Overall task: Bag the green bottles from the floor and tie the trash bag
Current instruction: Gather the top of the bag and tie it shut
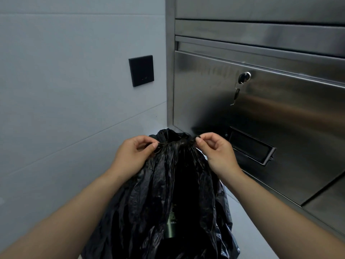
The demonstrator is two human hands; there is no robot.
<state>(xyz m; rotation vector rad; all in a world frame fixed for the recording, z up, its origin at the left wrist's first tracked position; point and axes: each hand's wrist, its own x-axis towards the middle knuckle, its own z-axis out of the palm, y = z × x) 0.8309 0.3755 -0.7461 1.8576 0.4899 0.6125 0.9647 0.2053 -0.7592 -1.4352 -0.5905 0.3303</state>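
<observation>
A black trash bag point(168, 199) stands low in the middle of the view, its top gathered into a tight neck. My left hand point(130, 157) pinches the gathered plastic on the left of the neck. My right hand point(216, 152) pinches it on the right, thumb and forefinger together. Between the two hands the plastic is drawn taut. Through the thin plastic the dark shape of a green bottle point(171, 223) shows low in the bag. Any other bottles are hidden inside.
A stainless steel cabinet point(261, 113) fills the right side, with a lock and hanging key point(242, 79) and a dark label slot point(250, 146). A pale tiled wall point(65, 90) on the left carries a black wall plate point(141, 70).
</observation>
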